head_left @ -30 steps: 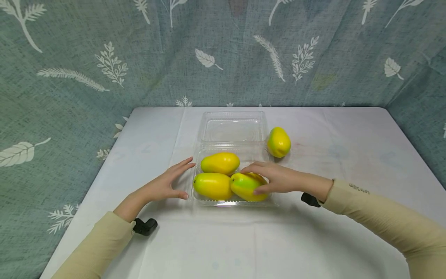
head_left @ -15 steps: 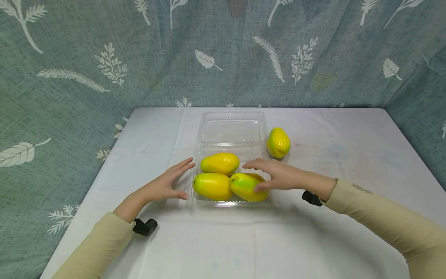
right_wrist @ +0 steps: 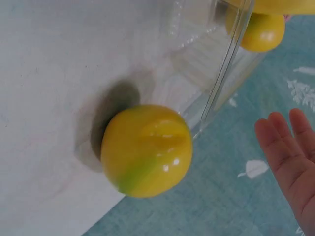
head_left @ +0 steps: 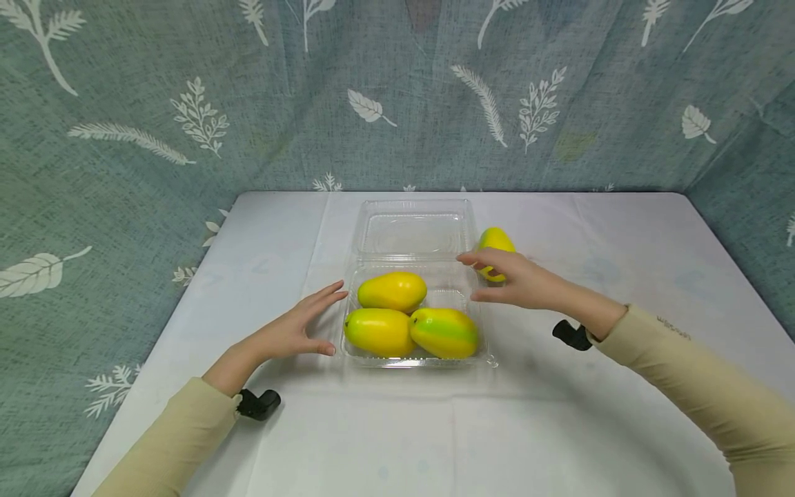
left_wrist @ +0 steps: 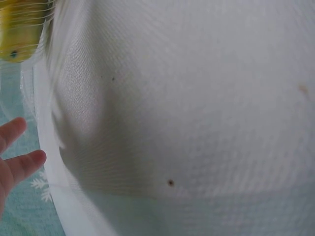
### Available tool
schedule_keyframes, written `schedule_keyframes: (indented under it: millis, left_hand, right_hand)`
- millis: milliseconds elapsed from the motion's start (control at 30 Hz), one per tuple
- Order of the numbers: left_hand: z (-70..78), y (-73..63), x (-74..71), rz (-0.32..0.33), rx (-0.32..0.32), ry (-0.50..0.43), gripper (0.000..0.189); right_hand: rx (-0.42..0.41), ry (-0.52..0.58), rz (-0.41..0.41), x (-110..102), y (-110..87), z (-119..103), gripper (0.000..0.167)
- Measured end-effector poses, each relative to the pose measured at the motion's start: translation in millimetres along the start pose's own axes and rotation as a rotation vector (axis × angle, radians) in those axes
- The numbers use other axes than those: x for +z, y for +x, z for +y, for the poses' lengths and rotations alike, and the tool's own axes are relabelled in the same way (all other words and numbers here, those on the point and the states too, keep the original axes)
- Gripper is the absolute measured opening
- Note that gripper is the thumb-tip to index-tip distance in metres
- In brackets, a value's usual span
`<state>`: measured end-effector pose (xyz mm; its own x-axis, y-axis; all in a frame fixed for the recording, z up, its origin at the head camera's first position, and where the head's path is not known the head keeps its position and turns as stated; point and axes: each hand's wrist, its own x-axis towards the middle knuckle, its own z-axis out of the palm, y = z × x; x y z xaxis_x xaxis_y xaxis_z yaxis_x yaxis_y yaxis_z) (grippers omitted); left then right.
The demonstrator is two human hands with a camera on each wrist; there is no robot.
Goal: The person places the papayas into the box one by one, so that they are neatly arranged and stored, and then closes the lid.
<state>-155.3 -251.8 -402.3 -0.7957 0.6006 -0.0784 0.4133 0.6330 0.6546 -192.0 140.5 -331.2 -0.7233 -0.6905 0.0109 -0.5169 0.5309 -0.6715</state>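
Three yellow-green mangoes lie in the base of a clear plastic clamshell box (head_left: 456, 273): one mango (head_left: 393, 290) at the back left, another mango (head_left: 377, 333) at the front left, a third mango (head_left: 444, 333) at the front right. A loose mango (head_left: 495, 239) rests on the table right of the box, also large in the right wrist view. My right hand (head_left: 518, 278) hovers over the box's right edge, partly covering that loose mango, holding nothing. My left hand (head_left: 298, 324) stays beside the box's left side, fingers spread, thumb apart from them.
The clear lid (head_left: 415, 231) lies folded back behind the base. A white cloth covers the table (head_left: 397, 428). Behind and to the left hangs a teal leaf-patterned curtain (head_left: 410, 152).
My right hand has let go of the front-right mango and moved back and right toward the loose mango. The left hand has not moved.
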Motion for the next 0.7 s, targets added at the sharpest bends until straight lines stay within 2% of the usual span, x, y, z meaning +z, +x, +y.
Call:
schedule_keyframes:
  millis: [167,367,700]
  left_hand:
    - [0.4,0.4,-0.6,-0.003,0.001,0.000,0.090]
    - [-1.1,0.8,-0.8,-0.003,0.004,0.003,0.090]
    - [-1.2,0.6,-0.1,-0.003,0.004,-0.007,0.090]
  right_hand:
    - [0.045,0.028,0.076,-15,1.5,10,0.053]
    - [0.164,0.036,0.132,-25,7.8,28,0.052]
    - [0.315,0.059,0.193,-25,18.8,52,0.051]
